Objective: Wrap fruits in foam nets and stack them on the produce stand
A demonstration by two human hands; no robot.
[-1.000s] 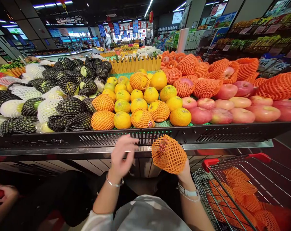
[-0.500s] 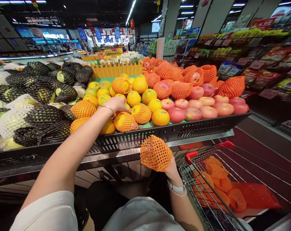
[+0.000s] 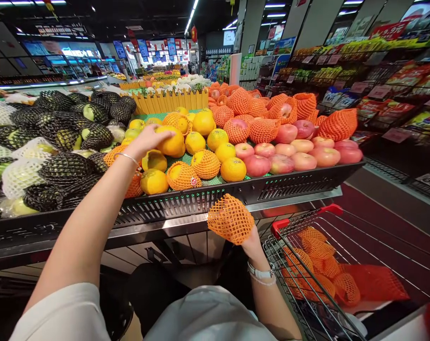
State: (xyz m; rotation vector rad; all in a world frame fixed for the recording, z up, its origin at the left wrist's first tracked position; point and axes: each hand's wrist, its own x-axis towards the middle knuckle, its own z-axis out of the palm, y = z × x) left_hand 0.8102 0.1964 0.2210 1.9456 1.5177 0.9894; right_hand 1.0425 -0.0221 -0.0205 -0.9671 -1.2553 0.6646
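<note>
Clock positions read about the centre of the view.

Left hand (image 3: 151, 139), toward 10 o'clock: gripping a large, round, yellow-orange citrus fruit (image 3: 174, 144), thumb laid over its top; other fingers partly hidden. Fruit sits among the smaller round yellow-orange citrus fruits (image 3: 233, 169) in a long black plastic tray with a slotted front wall (image 3: 158, 208). Cannot tell if it is clear of its neighbours. Silver metal bangle (image 3: 128, 157) on this wrist.

Right hand (image 3: 251, 242), about 5 o'clock: fingers inside an orange foam-mesh sleeve (image 3: 231, 220), just in front of the tray's near wall. Mesh obscures finger positions; cannot tell whether the grip is open or closed. White wristband (image 3: 260, 273) below.

Surroundings: bare pinkish-red apples (image 3: 282, 164) toward 3 o'clock; apples in reddish-orange mesh (image 3: 264, 130) at 1 to 2 o'clock; pale green fruits in black mesh (image 3: 94, 135) between 9 and 10. Yellow picket-style plastic divider (image 3: 175, 102) at 11. Wire shopping cart with red corner pieces (image 3: 281, 227), between 4 and 5, holds orange mesh-wrapped items (image 3: 318, 255) and a red mesh piece (image 3: 376, 282).
</note>
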